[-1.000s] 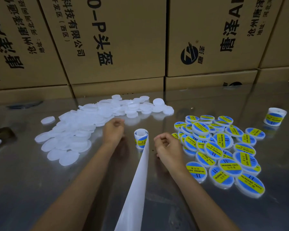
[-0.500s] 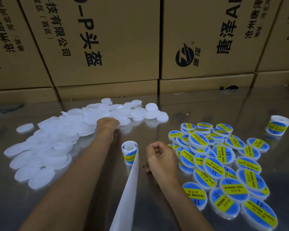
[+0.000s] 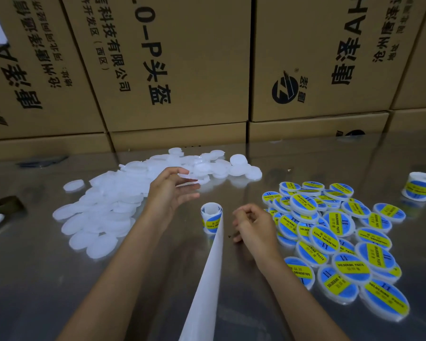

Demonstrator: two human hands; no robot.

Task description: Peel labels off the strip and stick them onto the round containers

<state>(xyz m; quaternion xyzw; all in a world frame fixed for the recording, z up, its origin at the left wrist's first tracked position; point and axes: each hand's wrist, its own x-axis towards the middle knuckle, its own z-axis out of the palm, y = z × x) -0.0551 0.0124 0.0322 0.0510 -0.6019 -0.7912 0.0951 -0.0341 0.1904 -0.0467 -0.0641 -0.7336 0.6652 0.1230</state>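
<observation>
Reaching over the worktop's (image 3: 59, 279) far middle, the left hand (image 3: 169, 190) pinches one blank container (image 3: 188, 179) at the white heap's near edge; the right hand (image 3: 252, 223), fingers curled and seemingly empty, sits just right of the label roll (image 3: 211, 217).

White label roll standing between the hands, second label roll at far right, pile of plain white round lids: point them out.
white label roll (image 3: 211, 215), head view, curled top
second label roll (image 3: 419, 187), head view, side face
plain white lids (image 3: 108, 207), head view, pile middle
</observation>
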